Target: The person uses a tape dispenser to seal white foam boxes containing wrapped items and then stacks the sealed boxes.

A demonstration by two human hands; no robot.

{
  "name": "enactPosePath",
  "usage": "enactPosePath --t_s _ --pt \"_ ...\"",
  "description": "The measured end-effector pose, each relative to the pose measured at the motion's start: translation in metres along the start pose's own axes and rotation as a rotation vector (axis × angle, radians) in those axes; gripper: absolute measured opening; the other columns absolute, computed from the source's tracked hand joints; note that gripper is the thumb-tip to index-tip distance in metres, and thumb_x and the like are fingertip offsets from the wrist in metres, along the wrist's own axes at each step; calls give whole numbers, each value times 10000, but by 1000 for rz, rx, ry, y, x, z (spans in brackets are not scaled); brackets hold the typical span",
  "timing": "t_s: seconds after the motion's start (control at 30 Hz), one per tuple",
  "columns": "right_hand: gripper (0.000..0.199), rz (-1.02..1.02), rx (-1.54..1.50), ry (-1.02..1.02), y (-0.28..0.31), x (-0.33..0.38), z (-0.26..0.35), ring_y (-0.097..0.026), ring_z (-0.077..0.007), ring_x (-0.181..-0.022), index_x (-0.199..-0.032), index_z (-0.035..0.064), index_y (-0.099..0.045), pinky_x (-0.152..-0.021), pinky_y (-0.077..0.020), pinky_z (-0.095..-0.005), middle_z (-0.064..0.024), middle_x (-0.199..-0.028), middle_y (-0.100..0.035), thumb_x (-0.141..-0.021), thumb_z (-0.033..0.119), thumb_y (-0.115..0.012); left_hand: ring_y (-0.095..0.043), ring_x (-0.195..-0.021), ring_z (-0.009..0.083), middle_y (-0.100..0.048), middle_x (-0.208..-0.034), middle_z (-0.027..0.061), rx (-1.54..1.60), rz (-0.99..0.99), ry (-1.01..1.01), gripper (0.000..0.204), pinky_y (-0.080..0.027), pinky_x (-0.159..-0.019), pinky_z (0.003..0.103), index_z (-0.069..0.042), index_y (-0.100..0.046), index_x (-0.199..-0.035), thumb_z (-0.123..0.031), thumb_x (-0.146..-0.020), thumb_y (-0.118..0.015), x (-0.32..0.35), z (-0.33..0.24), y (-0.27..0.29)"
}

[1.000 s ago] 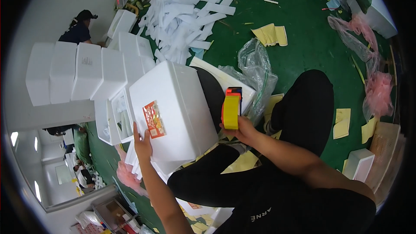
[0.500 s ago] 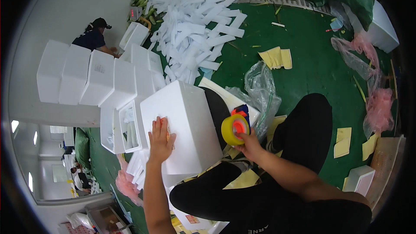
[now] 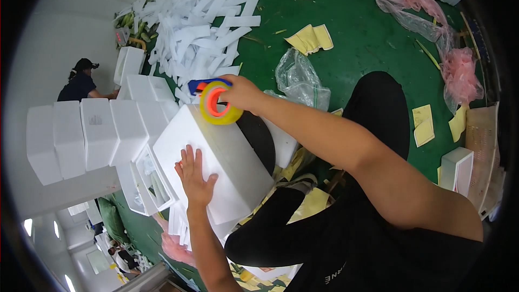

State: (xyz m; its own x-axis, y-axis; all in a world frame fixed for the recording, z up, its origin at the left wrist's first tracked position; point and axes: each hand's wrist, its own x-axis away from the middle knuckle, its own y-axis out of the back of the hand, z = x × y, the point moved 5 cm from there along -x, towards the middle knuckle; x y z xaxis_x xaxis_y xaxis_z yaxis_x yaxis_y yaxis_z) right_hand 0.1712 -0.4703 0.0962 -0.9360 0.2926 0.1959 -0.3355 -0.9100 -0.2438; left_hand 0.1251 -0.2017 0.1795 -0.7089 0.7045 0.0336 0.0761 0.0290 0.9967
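Note:
A white foam box (image 3: 235,165) stands tilted in front of me. My left hand (image 3: 195,181) lies flat on its side, fingers spread, partly covering a small reddish mark. At the box's far upper edge my right hand (image 3: 241,94) grips a tape dispenser (image 3: 223,117) carrying a roll of yellow tape with an orange core. Its blue and red end points left. Whether tape touches the box I cannot tell. Right of the box, a round black surface (image 3: 258,143) shows in part.
Stacked white foam boxes (image 3: 97,135) line the left, with a person (image 3: 81,84) working behind them. A heap of white foam strips (image 3: 189,38) lies ahead. Clear plastic (image 3: 303,81), yellow paper (image 3: 311,39) and pink film (image 3: 462,75) lie on the green floor.
My right hand has carried the tape dispenser left and away from me, from beside the box to its far edge. My left hand stays flat on the box. The view has shifted.

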Motion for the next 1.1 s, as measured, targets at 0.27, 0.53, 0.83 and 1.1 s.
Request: enactPosePath --t_s 0.27,0.53,0.83,1.1 --pt "669 329 166 -85 -18 6 26 -631 -249 -961 -1283 4 -555 -838 -498 -305 -170 -1101 -650 -642 131 -699 -159 -1453 334 -225 -1568 112 21 11 87 915 -62 -1150 542 -134 -354 -1462 -221 -650 -765 1 -2 4" --pt "670 395 488 100 23 148 -8 -592 -335 -992 -1345 53 -482 -881 -477 -371 -206 -1082 -549 -718 189 -675 -177 -1449 330 -218 -1570 110 -50 -17 150 793 -121 -1135 535 -144 -317 -1483 -291 -797 -687 -13 -19 2" --pt "645 502 218 -400 61 266 -1 -530 -282 -1112 -1408 101 -419 -931 -448 -321 -144 -1235 -445 -796 127 -621 -281 -1411 306 -372 -1503 37 -624 64 -462 637 -177 -1124 582 -204 -508 -1361 -626 -894 -410 -50 -43 29" --pt "639 434 196 -307 72 273 -2 -541 -323 -1072 -1414 64 -402 -902 -463 -339 -177 -1194 -437 -813 135 -604 -299 -1390 359 -426 -1445 120 -33 52 -509 604 -100 -1138 577 -144 -560 -1262 -607 -950 -332 -63 -25 6"
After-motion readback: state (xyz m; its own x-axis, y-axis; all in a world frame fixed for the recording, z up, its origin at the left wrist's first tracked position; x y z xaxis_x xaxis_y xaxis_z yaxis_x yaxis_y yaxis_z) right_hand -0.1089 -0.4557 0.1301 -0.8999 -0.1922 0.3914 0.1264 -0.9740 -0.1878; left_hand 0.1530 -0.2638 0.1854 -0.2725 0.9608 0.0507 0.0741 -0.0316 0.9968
